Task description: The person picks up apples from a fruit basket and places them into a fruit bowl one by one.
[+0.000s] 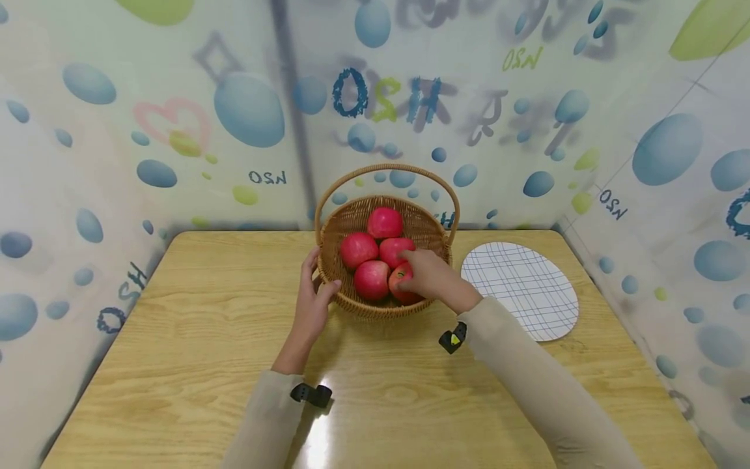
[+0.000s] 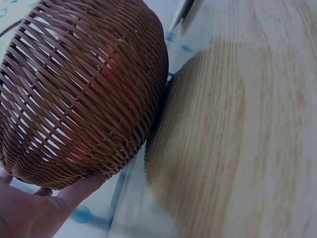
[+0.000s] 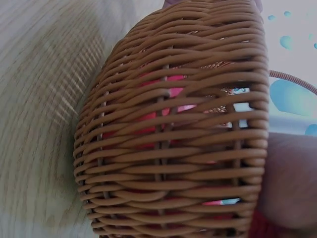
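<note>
5 apples (image 1: 389, 252), head view, basket (image 2: 86, 91) screening wrist views

I can steer over the left of the wooden table (image 1: 205, 312), but the wicker basket handle (image 1: 387, 167) and spotted wall (image 1: 234, 208) block the back.

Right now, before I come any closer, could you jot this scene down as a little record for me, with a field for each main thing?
Container: wicker basket, handle up, on a wooden table
Contents: five red apples
Left hand: holds the basket's left side at the rim
Right hand: reaches into the basket, gripping the front-right apple
To the right: white checked plate or mat, on the table
Backdrop: wall patterned with blue and green ovals
</note>
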Demonstrator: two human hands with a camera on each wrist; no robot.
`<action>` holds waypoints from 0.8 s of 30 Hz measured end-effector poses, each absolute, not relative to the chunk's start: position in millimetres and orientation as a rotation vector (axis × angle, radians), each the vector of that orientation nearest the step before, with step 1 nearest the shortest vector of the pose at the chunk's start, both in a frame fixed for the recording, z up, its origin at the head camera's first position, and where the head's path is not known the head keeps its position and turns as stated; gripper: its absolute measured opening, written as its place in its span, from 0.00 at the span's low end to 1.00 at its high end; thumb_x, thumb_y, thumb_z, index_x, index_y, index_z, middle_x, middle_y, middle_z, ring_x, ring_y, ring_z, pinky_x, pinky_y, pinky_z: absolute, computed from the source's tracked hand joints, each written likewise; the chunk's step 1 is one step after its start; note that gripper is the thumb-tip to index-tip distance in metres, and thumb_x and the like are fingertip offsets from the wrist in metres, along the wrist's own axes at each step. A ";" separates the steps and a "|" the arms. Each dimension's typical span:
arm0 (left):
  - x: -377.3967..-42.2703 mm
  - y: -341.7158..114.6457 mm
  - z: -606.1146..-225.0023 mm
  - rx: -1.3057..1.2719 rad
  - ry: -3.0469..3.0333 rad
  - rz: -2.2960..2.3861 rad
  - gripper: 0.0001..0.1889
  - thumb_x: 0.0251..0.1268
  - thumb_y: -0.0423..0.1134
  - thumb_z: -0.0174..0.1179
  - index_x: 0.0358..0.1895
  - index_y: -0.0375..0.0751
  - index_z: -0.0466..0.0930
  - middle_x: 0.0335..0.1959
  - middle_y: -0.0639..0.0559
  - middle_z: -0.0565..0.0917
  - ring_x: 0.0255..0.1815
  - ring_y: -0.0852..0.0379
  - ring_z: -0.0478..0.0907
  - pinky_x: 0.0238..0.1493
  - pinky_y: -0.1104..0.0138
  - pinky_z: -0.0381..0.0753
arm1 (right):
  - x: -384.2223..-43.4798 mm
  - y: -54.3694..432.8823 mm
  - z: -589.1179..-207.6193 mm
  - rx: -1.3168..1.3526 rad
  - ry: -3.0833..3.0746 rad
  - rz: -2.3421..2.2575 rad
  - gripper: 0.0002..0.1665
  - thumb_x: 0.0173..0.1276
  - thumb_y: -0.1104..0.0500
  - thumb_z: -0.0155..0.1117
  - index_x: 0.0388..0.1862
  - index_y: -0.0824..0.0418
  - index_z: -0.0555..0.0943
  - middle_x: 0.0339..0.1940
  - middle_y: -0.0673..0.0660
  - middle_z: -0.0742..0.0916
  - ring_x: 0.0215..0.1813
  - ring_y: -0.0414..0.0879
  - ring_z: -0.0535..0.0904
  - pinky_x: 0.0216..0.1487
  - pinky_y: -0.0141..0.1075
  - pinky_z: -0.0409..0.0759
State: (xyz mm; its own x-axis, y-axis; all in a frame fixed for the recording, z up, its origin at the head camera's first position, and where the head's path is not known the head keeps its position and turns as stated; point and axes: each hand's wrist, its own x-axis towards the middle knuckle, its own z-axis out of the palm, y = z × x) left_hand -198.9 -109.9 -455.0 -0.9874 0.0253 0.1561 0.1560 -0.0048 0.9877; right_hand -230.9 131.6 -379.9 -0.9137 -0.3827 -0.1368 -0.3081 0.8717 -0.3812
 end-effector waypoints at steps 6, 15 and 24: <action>-200.1 -110.1 -455.7 -0.210 -2.153 -2.142 0.39 0.73 0.32 0.52 0.82 0.57 0.48 0.82 0.44 0.52 0.77 0.35 0.61 0.60 0.47 0.77 | -231.9 130.4 -379.1 -0.575 2.867 -0.507 0.32 0.64 0.53 0.71 0.64 0.66 0.78 0.53 0.61 0.88 0.52 0.53 0.82 0.57 0.44 0.81; -201.9 -108.3 -457.1 -0.217 -2.129 -2.162 0.39 0.73 0.30 0.51 0.82 0.56 0.48 0.82 0.43 0.51 0.78 0.34 0.60 0.64 0.43 0.75 | -235.6 133.7 -389.1 -0.610 2.961 -0.564 0.17 0.60 0.53 0.73 0.45 0.60 0.84 0.26 0.50 0.80 0.32 0.45 0.71 0.35 0.35 0.69; -201.5 -110.2 -460.3 -0.216 -2.127 -2.154 0.39 0.73 0.30 0.51 0.82 0.57 0.48 0.82 0.43 0.51 0.77 0.33 0.61 0.64 0.44 0.75 | -229.4 133.1 -389.9 -0.627 3.029 -0.716 0.19 0.62 0.52 0.70 0.49 0.60 0.87 0.28 0.52 0.84 0.36 0.46 0.75 0.36 0.36 0.72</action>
State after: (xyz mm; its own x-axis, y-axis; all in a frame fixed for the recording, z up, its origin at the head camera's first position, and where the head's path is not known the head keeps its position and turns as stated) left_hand -201.5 -110.2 -460.3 -0.9842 0.0236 0.1755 0.1752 -0.0148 0.9844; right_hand -229.4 133.1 -389.9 -0.9215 -0.3691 0.1204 -0.3840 0.8205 -0.4236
